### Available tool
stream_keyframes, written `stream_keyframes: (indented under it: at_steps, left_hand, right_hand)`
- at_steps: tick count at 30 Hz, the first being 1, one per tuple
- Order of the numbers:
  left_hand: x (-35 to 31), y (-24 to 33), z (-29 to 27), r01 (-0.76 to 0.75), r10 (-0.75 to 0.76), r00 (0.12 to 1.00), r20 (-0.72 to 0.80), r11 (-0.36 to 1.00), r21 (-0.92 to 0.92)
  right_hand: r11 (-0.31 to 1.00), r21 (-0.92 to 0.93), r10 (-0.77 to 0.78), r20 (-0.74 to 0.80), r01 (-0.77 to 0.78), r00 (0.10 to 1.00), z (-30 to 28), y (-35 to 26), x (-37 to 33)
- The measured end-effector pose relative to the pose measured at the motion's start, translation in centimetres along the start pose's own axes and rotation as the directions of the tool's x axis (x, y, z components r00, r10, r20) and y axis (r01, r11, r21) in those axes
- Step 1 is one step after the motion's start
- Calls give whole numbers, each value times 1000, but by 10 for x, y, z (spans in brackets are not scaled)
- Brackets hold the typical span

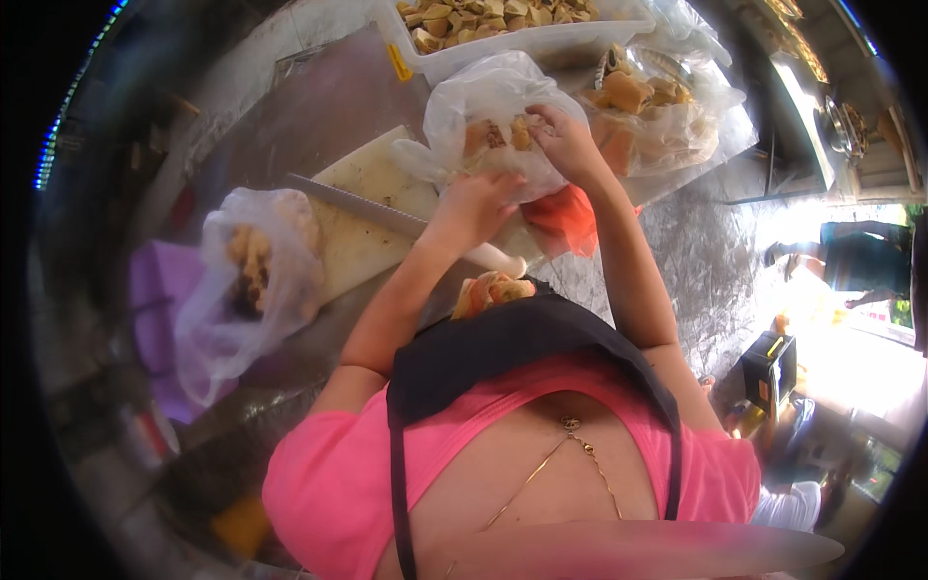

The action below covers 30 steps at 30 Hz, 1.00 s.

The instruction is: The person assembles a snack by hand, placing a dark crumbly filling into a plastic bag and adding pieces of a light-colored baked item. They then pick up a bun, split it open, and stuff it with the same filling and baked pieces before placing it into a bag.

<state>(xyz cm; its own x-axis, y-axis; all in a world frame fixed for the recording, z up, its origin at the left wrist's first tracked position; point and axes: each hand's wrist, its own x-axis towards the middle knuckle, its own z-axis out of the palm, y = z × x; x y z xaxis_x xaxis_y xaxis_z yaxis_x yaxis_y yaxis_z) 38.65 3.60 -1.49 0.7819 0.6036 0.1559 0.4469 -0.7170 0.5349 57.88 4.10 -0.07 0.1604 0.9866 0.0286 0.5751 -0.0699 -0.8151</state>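
A clear plastic bag (483, 92) with brown, bread-like pieces inside stands in front of me. My right hand (568, 147) is at its right side, fingers bent and closed on the plastic. My left hand (478, 206) grips the near side of the bag, its fingertips slightly blurred. Below my left wrist lies a long serrated knife (362, 207), its pale handle toward me. The blade crosses a worn, cream cutting board (360, 253). Close to my apron sits a piece of food (491, 291), perhaps cut bread. A red plastic bag (564, 224) lies under my right forearm.
Beyond the bag, a clear plastic tub (541, 41) holds many cut, bread-like chunks. Another bag of brown pieces (646, 101) stands at the right. To the left are a translucent bag (275, 256) with tan pieces and a purple bag (159, 333). People stand at far right.
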Motion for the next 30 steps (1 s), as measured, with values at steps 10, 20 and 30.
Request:
stream_keyframes:
  at_steps: [10,20,30]
  left_hand:
    - [-16,13,18,-9,6,1000,-20,988,-151]
    - [-9,10,-3,78,-65,996,62,966,-248]
    - [4,20,-25,254,-278,944,176,956,144]
  right_hand:
    - [951,-212,-201,130,225,971,59,-26,-1]
    - [948,-235,-227,-22,215,974,52,0,13]
    - [855,-508,-189,-109,109,976,41,-8,7]
